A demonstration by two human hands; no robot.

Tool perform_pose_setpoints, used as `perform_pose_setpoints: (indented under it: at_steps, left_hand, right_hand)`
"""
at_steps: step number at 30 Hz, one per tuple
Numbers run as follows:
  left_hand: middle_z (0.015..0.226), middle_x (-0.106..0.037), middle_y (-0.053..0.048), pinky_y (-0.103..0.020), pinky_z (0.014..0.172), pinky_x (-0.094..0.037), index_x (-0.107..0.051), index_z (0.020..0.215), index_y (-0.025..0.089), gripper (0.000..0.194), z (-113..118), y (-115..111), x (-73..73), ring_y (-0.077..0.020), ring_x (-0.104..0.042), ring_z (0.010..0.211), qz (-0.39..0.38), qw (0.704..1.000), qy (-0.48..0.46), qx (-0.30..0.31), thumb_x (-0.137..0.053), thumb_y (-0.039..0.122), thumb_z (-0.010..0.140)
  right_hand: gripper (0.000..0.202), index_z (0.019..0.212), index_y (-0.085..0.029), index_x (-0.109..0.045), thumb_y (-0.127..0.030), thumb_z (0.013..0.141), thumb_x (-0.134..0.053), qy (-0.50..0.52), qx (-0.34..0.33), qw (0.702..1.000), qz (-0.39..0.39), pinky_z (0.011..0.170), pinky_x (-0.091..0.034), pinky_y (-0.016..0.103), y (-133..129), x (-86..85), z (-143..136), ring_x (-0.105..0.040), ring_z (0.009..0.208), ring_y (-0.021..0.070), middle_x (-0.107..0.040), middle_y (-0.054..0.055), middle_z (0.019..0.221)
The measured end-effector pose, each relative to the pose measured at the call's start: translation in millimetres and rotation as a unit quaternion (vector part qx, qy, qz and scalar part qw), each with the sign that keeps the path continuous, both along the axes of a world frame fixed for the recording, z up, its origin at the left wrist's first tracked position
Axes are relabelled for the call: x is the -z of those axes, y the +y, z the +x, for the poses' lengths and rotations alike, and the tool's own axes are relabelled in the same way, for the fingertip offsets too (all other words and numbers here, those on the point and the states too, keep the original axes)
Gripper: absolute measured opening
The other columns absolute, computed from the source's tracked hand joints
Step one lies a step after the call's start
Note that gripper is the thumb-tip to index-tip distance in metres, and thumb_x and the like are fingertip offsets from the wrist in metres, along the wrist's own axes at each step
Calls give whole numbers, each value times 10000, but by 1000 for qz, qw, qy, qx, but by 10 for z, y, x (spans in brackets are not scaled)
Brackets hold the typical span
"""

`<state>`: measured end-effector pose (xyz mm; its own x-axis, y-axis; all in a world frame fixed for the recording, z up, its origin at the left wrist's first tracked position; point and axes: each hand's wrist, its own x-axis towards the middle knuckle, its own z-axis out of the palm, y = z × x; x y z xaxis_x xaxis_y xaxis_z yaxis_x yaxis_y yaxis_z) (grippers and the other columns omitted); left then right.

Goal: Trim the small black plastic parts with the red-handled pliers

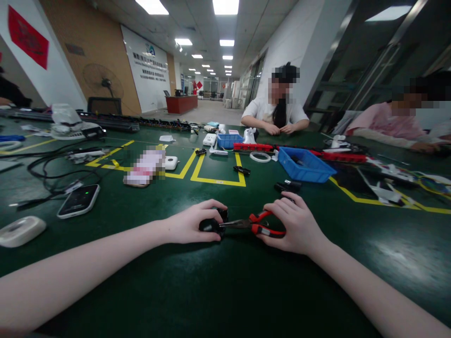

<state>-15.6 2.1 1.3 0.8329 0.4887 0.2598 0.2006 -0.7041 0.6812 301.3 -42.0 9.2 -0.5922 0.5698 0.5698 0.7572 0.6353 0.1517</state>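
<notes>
My left hand [197,221] is closed around a small black part [210,226] low over the green table, its thumb and fingers on either side. What the part is, I cannot make out. In my right hand [295,223] are red-handled needle-nose pliers [260,225], their handles spread somewhat apart. The slim metal jaws point left, and their tip meets the black part at my left fingers. Just beyond my right hand lies a black piece [288,186], partly hidden by the knuckles.
Blue bins [305,164] stand beyond my hands, near a white ring of tape or cable [260,156]. To the left lie a phone [144,166], a black-faced device [79,201], cables [49,173] and a white rounded object [21,231]. A person [276,110] sits opposite, another at right.
</notes>
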Motion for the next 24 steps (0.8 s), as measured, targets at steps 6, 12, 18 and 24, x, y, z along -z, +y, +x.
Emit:
perform_pose_setpoints:
  at_steps: [6, 12, 18, 24]
  left_hand:
    - [1381, -534, -114, -445, 1052, -483, -653, 959, 175, 171, -4, 13, -19, -281, -564, 1259, 6, 1000, -4, -3, -751, 276, 862]
    - [1388, -532, -110, -440, 1064, -476, -654, 951, 177, 160, -6, 3, -38, -280, -562, 1261, -5, 1000, -3, 2, -750, 274, 866]
    - [1368, -545, -106, -447, 1083, -465, -658, 955, 173, 164, -5, -2, -21, -266, -562, 1261, 10, 1000, -8, 9, -764, 250, 856]
    - [1372, -552, -120, -467, 1112, -446, -669, 974, 177, 173, -13, -9, -2, -284, -529, 1311, 38, 999, -30, -6, -770, 213, 839]
  right_hand:
    - [438, 1044, -189, -645, -544, 789, -656, -9, 13, 999, 40, 1007, -417, 536, -24, 9, -14, -664, 852, 287, -707, 92, 895]
    - [454, 1049, -175, -636, -564, 816, -621, -18, 13, 998, 57, 1022, -408, 532, -30, 11, -12, -662, 856, 286, -699, 99, 889]
    - [453, 1040, -187, -631, -569, 796, -634, -11, 4, 999, 30, 1010, -417, 540, -3, 44, 14, -654, 833, 279, -702, 88, 877]
    - [427, 1027, -195, -616, -552, 794, -649, 16, 4, 1000, -25, 1025, -404, 534, 16, 75, 18, -670, 834, 266, -706, 80, 889]
